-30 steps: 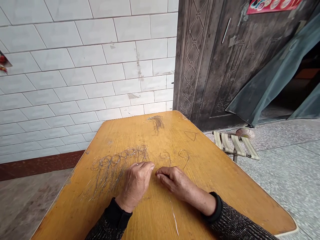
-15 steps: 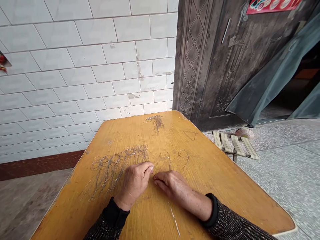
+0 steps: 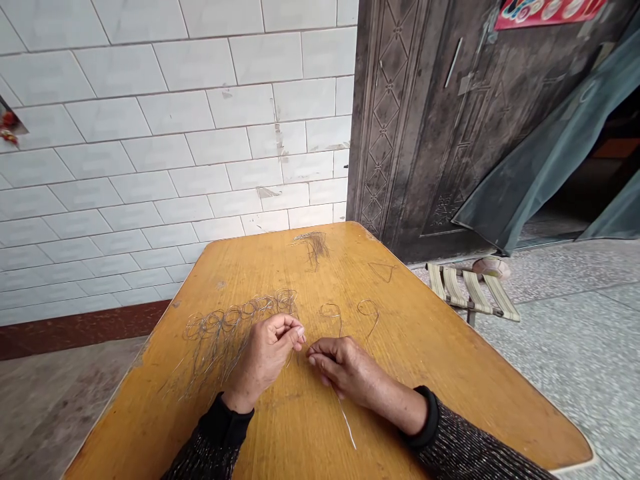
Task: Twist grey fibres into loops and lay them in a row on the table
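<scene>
Left hand (image 3: pixel 267 357) arched, fingertips pinched, contents unclear; right hand (image 3: pixel 350 373) knuckles-up just beside, pinching metal wire (image 3: pixel 347 424).

Left hand (image 3: pixel 265 357) and right hand (image 3: pixel 353 373), each curled in a pinch, nearly touch.

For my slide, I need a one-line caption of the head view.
The right hand holds a thin wire beside the left hand, over a table where looped wires lie in a row.

Looped wires (image 3: pixel 230 321) lie left on a wooden table (image 3: pixel 425 333). Two curled wires (image 3: pixel 377 315) sit right, a wire bundle (image 3: pixel 316 247) far.
</scene>
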{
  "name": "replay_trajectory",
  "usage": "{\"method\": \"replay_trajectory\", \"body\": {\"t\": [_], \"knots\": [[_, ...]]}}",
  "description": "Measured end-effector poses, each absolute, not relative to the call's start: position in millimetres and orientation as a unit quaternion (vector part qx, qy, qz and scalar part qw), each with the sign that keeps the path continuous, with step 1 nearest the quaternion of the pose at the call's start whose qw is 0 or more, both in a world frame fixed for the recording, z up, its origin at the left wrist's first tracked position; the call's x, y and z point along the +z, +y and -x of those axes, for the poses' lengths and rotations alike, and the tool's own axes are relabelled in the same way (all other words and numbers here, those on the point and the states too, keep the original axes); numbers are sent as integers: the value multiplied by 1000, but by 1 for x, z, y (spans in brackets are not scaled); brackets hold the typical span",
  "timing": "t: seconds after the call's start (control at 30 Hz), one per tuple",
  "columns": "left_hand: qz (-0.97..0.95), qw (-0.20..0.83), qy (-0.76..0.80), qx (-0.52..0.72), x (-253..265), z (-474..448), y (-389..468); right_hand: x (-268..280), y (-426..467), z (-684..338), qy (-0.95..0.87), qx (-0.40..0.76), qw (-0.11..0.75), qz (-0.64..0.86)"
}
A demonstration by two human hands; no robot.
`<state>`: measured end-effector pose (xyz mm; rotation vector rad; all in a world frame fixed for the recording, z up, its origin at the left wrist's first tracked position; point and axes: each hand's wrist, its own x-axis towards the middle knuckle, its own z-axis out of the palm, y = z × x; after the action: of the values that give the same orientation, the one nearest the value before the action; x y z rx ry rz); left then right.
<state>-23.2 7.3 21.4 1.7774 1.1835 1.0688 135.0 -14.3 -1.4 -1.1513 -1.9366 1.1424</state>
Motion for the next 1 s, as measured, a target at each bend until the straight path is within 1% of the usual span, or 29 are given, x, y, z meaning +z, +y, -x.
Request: {"method": "replay_trajectory", "body": {"t": [0.17, 0.33, 0.5, 0.73, 0.83, 1.0], "knots": [[-685, 346, 468, 437, 21, 22, 6, -7, -17, -127, -727, 444, 305, 425], [-669, 379, 467, 437, 22, 23, 7, -14, -18, -121, -703, 486, 313, 415], [-654, 416, 462, 431, 25, 24, 7, -12, -18, -124, -629, 586, 330, 390], [-686, 437, 419, 403, 28, 24, 2, -2, -12, -129, -527, 682, 394, 320], [-677, 444, 415, 416, 27, 23, 1, -3, -11, -128, -480, 718, 408, 297], [-636, 463, 408, 463, 26, 21, 1, -6, -15, -123, -457, 712, 450, 285]]}}
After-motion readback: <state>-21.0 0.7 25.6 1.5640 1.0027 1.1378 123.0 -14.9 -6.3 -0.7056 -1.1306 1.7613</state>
